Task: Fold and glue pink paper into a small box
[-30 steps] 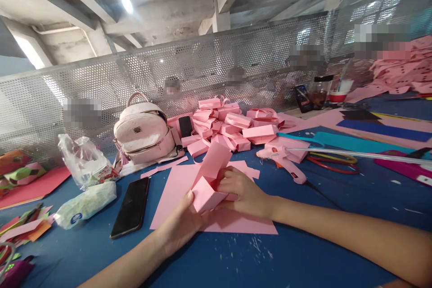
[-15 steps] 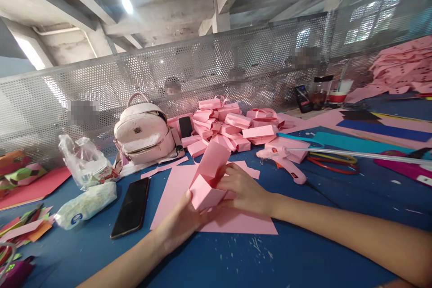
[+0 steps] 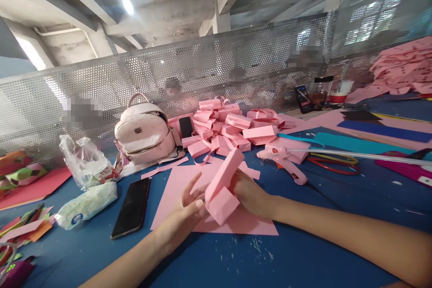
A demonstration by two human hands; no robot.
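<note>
A folded pink paper box [image 3: 222, 204] with one long flap standing up is held over a flat pink paper sheet [image 3: 168, 202]. My right hand [image 3: 251, 191] grips it from the right and behind, its fingertips hidden by the paper. Beside the box's left edge, my left hand [image 3: 184, 216] has its fingers apart; whether a fingertip touches the paper I cannot tell. Just beyond lies a heap of similar pink paper boxes [image 3: 232, 121]. To the right of my right hand rests a pink glue gun [image 3: 283, 162] with a long clear glue stick in it.
Left of the sheet lie a black phone [image 3: 131, 209], a tissue pack [image 3: 86, 204] and a plastic bag [image 3: 83, 159]. A pale backpack [image 3: 143, 137] stands behind them. A perforated metal screen [image 3: 202, 67] closes off the far side, with people behind it. Blue strips [image 3: 384, 130] lie at right.
The box has turned and shifted slightly right in my right hand. My left hand has let go of its lower left side, and its fingers have spread.
</note>
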